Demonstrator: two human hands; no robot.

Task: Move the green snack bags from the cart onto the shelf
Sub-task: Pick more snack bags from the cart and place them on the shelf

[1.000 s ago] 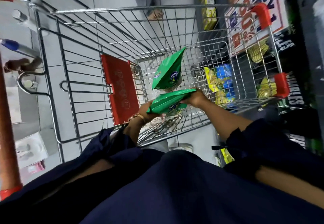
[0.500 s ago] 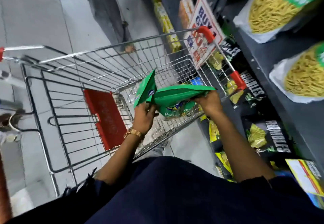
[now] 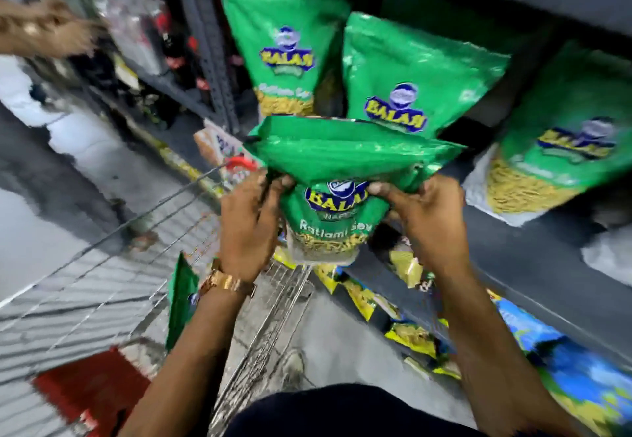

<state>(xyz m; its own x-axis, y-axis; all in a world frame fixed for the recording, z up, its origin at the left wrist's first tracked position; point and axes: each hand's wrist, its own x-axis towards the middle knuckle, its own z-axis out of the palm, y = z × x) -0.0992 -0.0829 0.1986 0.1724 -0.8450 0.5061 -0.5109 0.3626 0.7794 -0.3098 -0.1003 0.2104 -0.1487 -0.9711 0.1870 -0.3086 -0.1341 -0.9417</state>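
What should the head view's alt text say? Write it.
Both hands, left hand and right hand, lift a green snack bag toward three matching bags on the shelf; another bag remains in the cart.

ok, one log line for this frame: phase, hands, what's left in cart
phase: lifting bags to shelf | left hand + right hand: holding green bags | cart: one green bag left

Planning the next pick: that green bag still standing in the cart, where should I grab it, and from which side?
Pinch the green bag by its flat top seal, coming straight down from above. It stands on edge against the cart wire, top corner up and free; its lower part is blurred and hidden.
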